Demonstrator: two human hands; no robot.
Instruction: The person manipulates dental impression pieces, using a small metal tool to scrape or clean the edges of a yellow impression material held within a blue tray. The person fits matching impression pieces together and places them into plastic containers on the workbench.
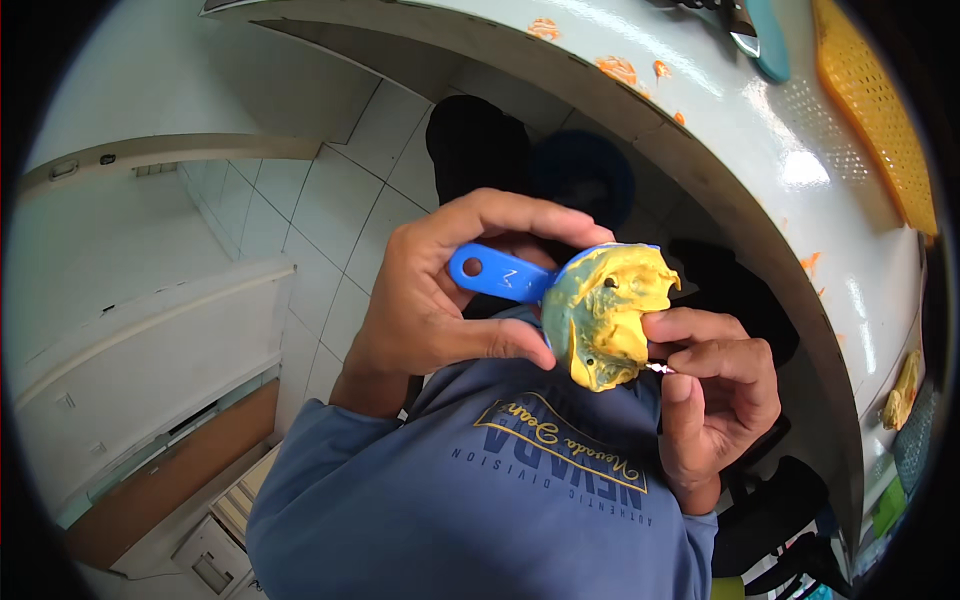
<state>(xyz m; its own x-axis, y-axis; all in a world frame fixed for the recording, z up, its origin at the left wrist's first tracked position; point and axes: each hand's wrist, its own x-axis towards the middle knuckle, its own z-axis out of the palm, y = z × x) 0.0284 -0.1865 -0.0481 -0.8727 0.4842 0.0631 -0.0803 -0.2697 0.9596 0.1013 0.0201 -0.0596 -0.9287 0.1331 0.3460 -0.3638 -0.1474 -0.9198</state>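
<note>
My left hand [420,310] grips a blue impression tray [505,275] with a holed handle, index finger over the top, thumb at the lower edge. The tray is filled with yellow and greenish putty-like material [620,290], ragged at the rim, with two small dark spots in it. My right hand [715,390] pinches a small silvery pin-like piece [660,368] between thumb and a finger at the material's lower right, another fingertip resting against the yellow material.
A curved white counter [735,140] with orange smears holds a yellow perforated mat [870,110], a teal item [766,40] with a dark-handled tool, and a yellow lump [900,395]. Below are a blue round bin [580,175] and black chair parts. White cabinetry [150,340] stands left.
</note>
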